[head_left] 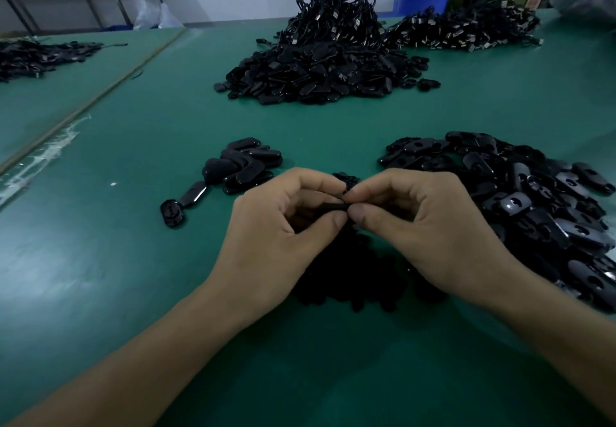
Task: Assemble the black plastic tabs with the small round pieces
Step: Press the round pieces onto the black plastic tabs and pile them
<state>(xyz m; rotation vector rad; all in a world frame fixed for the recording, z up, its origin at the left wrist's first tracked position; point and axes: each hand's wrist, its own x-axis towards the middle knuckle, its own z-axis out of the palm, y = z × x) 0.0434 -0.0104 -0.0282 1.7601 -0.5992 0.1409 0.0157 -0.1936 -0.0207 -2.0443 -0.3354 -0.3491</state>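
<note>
One tab (pixel 336 207) is being pinched between left hand (pixel 283 223) and right hand (pixel 416 223), only a small pile (pixel 246 166) is probably being counted done, huge heap (pixel 533 213) waiting.

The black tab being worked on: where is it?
Centre of the head view, the black tab is pinched between left hand and right hand, above a dark heap of small pieces.

Both bare forearms reach in from the lower edge. The left hand (pixel 280 223) and right hand (pixel 416 223) meet fingertip to fingertip, curled, together pinching 1 small black piece (pixel 334 207).
</note>
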